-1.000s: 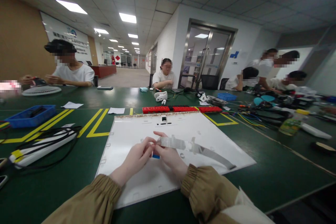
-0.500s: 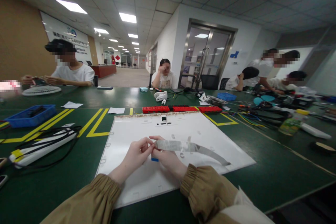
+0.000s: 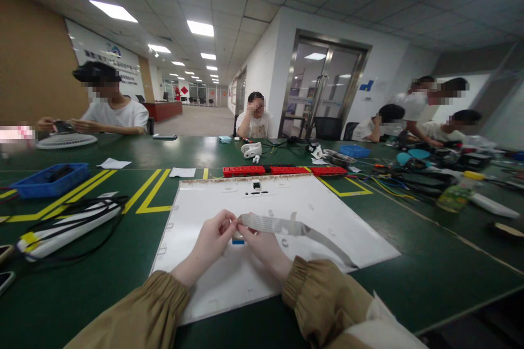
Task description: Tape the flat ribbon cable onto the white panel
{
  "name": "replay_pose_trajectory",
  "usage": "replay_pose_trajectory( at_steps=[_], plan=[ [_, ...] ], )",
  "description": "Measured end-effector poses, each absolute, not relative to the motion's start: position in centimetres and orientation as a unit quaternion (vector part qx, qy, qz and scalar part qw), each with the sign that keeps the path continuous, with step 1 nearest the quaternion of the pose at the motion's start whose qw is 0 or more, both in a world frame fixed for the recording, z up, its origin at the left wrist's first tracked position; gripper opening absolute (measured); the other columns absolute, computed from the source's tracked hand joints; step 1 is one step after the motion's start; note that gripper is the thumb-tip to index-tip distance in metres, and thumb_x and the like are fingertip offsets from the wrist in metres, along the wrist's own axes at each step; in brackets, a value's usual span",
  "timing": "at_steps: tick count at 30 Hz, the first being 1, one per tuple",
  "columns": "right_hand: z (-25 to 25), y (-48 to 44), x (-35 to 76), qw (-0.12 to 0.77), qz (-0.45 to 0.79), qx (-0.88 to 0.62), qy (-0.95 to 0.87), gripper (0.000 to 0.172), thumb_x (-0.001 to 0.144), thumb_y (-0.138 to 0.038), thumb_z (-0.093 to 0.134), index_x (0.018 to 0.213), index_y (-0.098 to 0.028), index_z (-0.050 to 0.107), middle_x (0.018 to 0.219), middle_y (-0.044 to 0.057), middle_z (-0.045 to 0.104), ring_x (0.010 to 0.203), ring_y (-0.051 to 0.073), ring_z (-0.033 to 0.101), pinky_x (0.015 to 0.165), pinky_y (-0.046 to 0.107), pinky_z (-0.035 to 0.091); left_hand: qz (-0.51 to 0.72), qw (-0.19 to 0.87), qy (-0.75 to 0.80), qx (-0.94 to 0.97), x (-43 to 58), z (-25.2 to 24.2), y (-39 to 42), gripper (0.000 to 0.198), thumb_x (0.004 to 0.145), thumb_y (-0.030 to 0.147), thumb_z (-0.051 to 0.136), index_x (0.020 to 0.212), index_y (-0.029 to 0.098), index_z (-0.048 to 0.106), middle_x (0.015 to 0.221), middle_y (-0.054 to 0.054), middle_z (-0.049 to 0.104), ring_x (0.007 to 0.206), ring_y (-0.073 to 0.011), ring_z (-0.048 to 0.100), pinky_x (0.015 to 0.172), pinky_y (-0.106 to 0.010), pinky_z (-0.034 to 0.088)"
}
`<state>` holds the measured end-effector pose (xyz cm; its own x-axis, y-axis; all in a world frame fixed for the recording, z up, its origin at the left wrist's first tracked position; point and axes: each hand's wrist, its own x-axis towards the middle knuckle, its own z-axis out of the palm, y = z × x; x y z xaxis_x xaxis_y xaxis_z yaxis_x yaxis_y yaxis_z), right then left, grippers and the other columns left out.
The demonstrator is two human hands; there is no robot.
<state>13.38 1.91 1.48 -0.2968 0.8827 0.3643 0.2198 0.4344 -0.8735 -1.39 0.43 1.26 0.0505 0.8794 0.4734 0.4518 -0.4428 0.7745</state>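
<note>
A long grey flat ribbon cable (image 3: 274, 224) is pinched between the fingertips of both hands. My left hand (image 3: 215, 237) is closed on it near one end, its fingertips meeting those of my right hand (image 3: 264, 245), which is closed on it too. A blue tab (image 3: 238, 241) shows just below the fingertips. From there the cable runs right and curves down toward the lower right edge of the white panel (image 3: 229, 283). The panel lies flat under both hands, with small slots and markings on it. The exact finger grip is partly hidden.
Red strips (image 3: 286, 169) lie along the panel's far edge. To the left are a white power strip (image 3: 73, 226) with black cord and a blue tray (image 3: 51, 180). A bottle (image 3: 458, 192) and loose wires stand on the right. Several people sit around the green table (image 3: 123, 294).
Both hands have shifted slightly, with the fingertips drawn closer together. The right fingers have curled in around the cable, and the blue tab now shows a little higher and further left.
</note>
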Motion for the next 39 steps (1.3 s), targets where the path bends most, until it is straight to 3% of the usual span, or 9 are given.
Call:
replay_pose_trajectory(
  at_steps=[7,14,19,22,26,34,39],
  plan=[
    [1.6,2.0,13.5,0.460,0.359,-0.359,-0.728,0.012,0.083,-0.029,0.049,0.079,-0.021,0.058,0.083,0.000,0.062,0.086,0.017,0.056,0.085,0.030,0.037,0.496,0.228,0.480,0.686,-1.2,1.6,0.2,0.022,0.085,0.037,0.045,0.079,0.017,0.053,0.054,0.005,0.045,0.050,-0.0107,0.042,0.050,-0.021,0.030],
    [2.2,1.6,13.5,0.439,0.359,-0.382,-0.730,0.017,0.084,-0.034,0.050,0.075,-0.022,0.057,0.069,-0.001,0.057,0.072,0.017,0.055,0.079,0.030,0.039,0.506,0.177,0.469,0.702,-1.3,2.2,-0.1,0.023,0.087,0.035,0.046,0.079,0.017,0.058,0.067,0.001,0.051,0.058,-0.0117,0.045,0.055,-0.024,0.036],
    [1.4,2.0,13.2,0.436,0.358,-0.346,-0.750,0.019,0.084,-0.035,0.049,0.086,-0.021,0.061,0.088,0.002,0.063,0.092,0.019,0.056,0.088,0.034,0.039,0.517,0.199,0.422,0.717,-1.3,2.1,0.1,0.028,0.090,0.034,0.042,0.097,0.019,0.065,0.099,-0.007,0.054,0.087,-0.0168,0.055,0.069,-0.027,0.047],
    [0.8,2.2,13.2,0.406,0.347,-0.379,-0.756,0.023,0.083,-0.037,0.048,0.093,-0.021,0.062,0.089,0.003,0.064,0.090,0.020,0.057,0.088,0.035,0.041,0.509,0.229,0.389,0.733,-1.3,1.7,0.3,0.033,0.092,0.033,0.038,0.105,0.021,0.065,0.112,-0.008,0.053,0.100,-0.0195,0.053,0.085,-0.033,0.047],
    [0.5,2.1,13.2,0.393,0.333,-0.397,-0.760,0.023,0.083,-0.034,0.047,0.092,-0.020,0.063,0.086,0.003,0.065,0.086,0.020,0.058,0.085,0.035,0.043,0.503,0.242,0.378,0.738,-1.3,1.3,0.5,0.033,0.092,0.034,0.039,0.107,0.023,0.065,0.112,-0.007,0.055,0.102,-0.0208,0.053,0.090,-0.036,0.046],
    [0.9,2.0,13.3,0.398,0.332,-0.372,-0.770,0.024,0.083,-0.030,0.045,0.093,-0.021,0.064,0.084,0.003,0.066,0.089,0.020,0.059,0.088,0.035,0.043,0.507,0.250,0.373,0.736,-1.4,1.7,0.3,0.031,0.092,0.032,0.041,0.107,0.021,0.066,0.107,-0.007,0.059,0.100,-0.0191,0.055,0.089,-0.031,0.045],
    [0.8,1.7,13.2,0.399,0.333,-0.398,-0.756,0.024,0.083,-0.033,0.044,0.082,-0.020,0.064,0.073,0.002,0.063,0.077,0.019,0.059,0.082,0.034,0.044,0.520,0.242,0.369,0.731,-1.3,1.9,0.2,0.028,0.092,0.029,0.041,0.097,0.019,0.067,0.101,-0.007,0.060,0.096,-0.0182,0.055,0.085,-0.029,0.044]
  ],
)
